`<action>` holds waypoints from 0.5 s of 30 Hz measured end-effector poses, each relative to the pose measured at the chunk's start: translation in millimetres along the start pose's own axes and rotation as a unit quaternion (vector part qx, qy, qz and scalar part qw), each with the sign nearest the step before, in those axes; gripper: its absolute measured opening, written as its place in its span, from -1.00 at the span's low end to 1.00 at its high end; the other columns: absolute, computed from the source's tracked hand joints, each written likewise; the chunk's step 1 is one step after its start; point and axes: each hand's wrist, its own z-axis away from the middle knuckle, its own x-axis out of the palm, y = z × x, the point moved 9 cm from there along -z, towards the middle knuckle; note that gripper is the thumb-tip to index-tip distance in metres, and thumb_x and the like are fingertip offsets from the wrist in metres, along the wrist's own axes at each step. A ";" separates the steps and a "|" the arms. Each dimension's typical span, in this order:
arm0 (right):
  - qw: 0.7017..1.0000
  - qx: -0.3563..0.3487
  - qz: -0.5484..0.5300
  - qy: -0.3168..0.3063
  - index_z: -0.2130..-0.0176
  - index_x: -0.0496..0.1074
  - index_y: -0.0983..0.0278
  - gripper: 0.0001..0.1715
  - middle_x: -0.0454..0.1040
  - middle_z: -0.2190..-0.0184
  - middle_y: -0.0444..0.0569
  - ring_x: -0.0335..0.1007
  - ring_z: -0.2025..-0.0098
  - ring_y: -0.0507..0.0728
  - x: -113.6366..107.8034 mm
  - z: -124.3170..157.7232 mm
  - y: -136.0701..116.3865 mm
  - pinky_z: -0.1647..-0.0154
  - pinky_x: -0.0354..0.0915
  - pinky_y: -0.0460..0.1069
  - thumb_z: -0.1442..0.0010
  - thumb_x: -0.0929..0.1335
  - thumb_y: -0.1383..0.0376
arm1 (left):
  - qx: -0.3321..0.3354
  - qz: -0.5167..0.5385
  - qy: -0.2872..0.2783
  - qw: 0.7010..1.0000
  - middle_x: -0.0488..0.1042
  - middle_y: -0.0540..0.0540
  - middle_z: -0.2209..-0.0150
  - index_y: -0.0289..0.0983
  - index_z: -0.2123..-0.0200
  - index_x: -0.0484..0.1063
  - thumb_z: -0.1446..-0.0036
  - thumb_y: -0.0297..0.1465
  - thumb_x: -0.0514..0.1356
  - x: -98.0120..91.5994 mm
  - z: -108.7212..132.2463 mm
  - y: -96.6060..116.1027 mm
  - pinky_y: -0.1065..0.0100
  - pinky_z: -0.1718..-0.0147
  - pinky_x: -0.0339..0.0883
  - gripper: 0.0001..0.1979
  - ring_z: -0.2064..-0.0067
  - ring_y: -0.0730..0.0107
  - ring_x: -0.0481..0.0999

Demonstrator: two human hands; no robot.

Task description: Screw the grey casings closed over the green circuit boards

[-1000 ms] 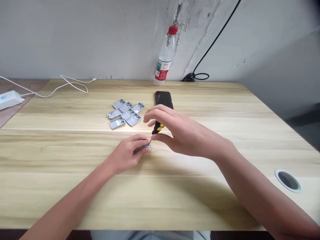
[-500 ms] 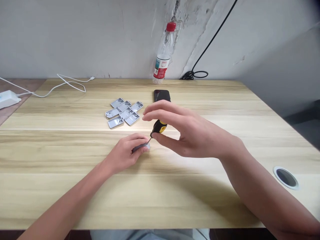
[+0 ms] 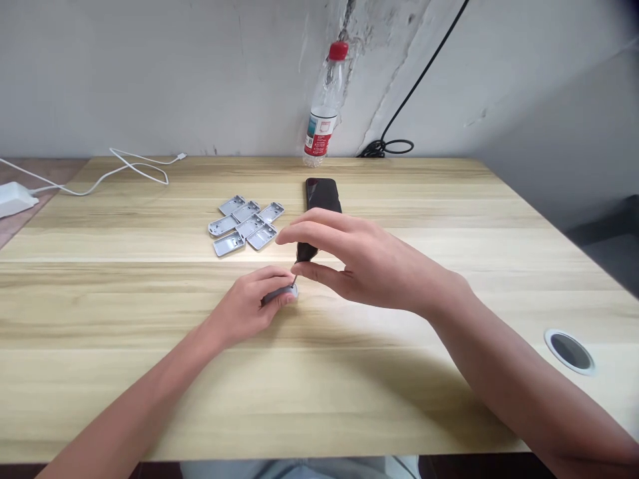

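Note:
My left hand pinches a small grey plastic case against the tabletop, fingers over its far side and thumb on the near side. Most of the case is hidden under the fingers. With its thumb low on the black handle, my right hand holds a screwdriver. The thin shaft slants down, and its tip meets the right end of the case. The upper handle is covered by my fingers. Beyond my left hand lies a cluster of several grey plastic case halves, hollow sides up.
A black phone lies behind my right hand. At the wall stands a clear bottle with a red cap, near a coiled black cable. A white charging cable runs at the left. A round grommet is set in the table at right.
My right hand has shifted slightly left and turned with the screwdriver, whose handle now stands more upright and shows no yellow. My left hand keeps its hold on the case.

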 end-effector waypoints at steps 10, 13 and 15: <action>1.000 -0.015 -0.006 0.002 -0.07 0.38 0.28 -0.64 0.47 -0.04 0.11 0.48 0.09 0.17 -1.0 0.9 -2.3 0.15 0.42 0.04 -0.29 0.27 0.47 | 0.001 0.007 -0.002 1.000 0.59 -0.16 0.05 -0.26 0.11 0.54 -0.32 -0.45 0.18 1.4 1.7 -3.4 0.25 0.07 0.52 -0.85 0.06 0.28 0.60; 0.999 -0.032 -0.025 -0.002 -0.10 0.36 0.26 -0.59 0.45 -0.08 0.12 0.45 -0.02 0.20 -1.6 1.6 -4.6 0.09 0.43 0.05 -0.28 0.26 0.48 | 0.009 0.010 0.007 1.000 0.59 -0.16 0.05 -0.26 0.08 0.53 -0.31 -0.46 0.19 0.2 1.3 -2.2 0.26 0.07 0.52 -0.84 0.05 0.28 0.59; 0.998 -0.042 -0.041 -0.012 -0.12 0.35 0.25 -0.56 0.45 -0.08 0.11 0.45 -0.04 0.19 -0.2 1.5 -6.8 0.06 0.43 0.05 -0.29 0.23 0.50 | 0.013 0.011 0.010 1.000 0.59 -0.15 0.07 -0.26 0.09 0.53 -0.31 -0.47 0.20 -0.6 0.9 -1.0 0.27 0.07 0.52 -0.85 0.06 0.28 0.60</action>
